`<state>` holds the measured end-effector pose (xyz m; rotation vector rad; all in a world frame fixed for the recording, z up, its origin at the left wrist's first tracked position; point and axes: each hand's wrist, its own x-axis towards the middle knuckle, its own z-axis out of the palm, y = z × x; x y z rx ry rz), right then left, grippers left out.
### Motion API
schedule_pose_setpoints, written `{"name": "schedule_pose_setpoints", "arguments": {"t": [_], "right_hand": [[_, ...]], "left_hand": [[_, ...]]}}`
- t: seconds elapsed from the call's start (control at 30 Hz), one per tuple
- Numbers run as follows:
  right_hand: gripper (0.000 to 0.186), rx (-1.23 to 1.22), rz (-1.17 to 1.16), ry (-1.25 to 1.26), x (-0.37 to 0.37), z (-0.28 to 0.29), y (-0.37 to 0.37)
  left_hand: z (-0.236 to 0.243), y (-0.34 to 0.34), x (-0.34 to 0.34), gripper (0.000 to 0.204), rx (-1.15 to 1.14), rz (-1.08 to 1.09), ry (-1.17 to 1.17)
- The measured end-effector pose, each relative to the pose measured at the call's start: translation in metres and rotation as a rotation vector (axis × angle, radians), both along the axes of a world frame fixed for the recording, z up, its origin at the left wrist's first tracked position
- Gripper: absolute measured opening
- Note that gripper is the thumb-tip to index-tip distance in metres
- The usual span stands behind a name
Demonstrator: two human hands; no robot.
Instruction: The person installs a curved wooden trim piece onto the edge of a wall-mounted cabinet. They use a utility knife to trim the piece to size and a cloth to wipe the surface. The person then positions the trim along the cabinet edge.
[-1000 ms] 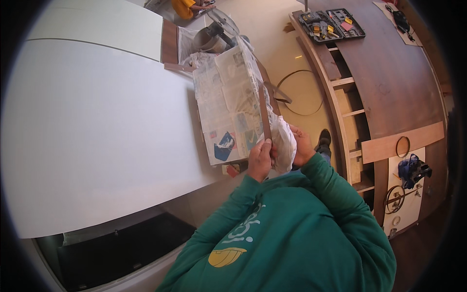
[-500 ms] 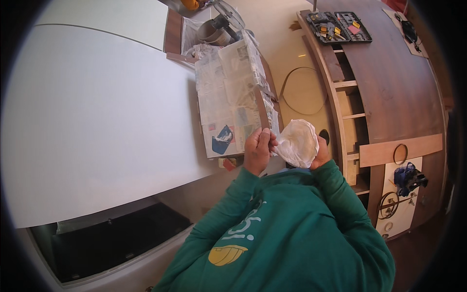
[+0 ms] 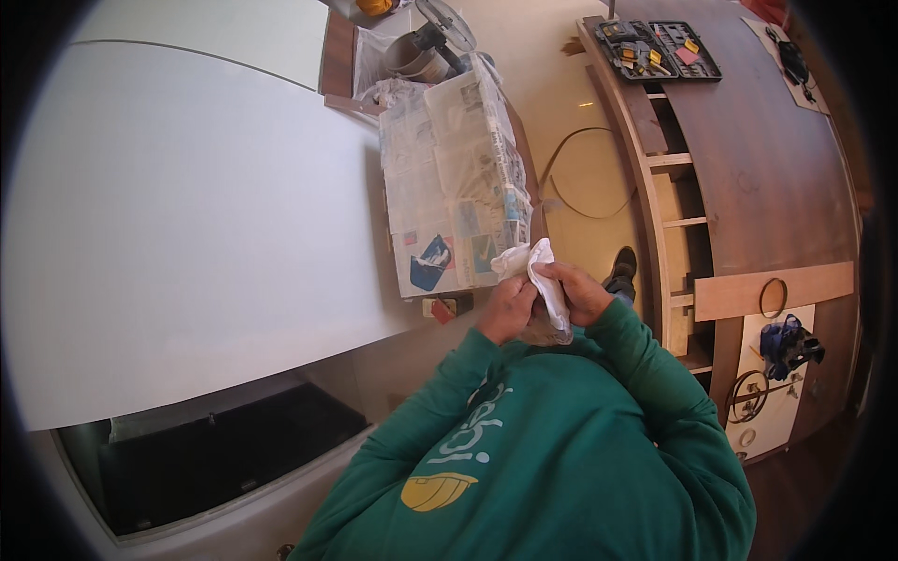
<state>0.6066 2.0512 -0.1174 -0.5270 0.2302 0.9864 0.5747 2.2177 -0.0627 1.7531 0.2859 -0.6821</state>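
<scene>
The white cloth point(image 3: 554, 297), spread wider half a second ago, is now bunched just right of the frame's centre. The left hand point(image 3: 508, 309) and right hand point(image 3: 580, 293) both have fingers closed on it, so neither is free.

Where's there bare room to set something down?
The wide white surface left of the paper-covered top looks bare, as does the brown board between the open tool case and the reddish-brown strip. Crowded: the pale panel, with a blue-black item and rings.
</scene>
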Motion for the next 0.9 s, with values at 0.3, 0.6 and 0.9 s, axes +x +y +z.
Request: {"name": "schedule_pose_setpoints", "arguments": {"t": [0.3,0.6,0.9], "right_hand": [[0.020,-0.330,-0.214,-0.118,-0.012,-0.023,0.044],[0.018,-0.509,-0.293,-0.466,0.006,-0.016,0.054],[0.030,-0.938,-0.237,-0.795,0.060,-0.042,0.052]], "left_hand": [[-0.046,0.001,-0.034,0.033,-0.204,0.398,0.056],[-0.006,0.003,-0.036,0.032,-0.220,0.481,0.133],[0.057,0.014,-0.070,0.033,-0.156,0.482,0.232]]}}
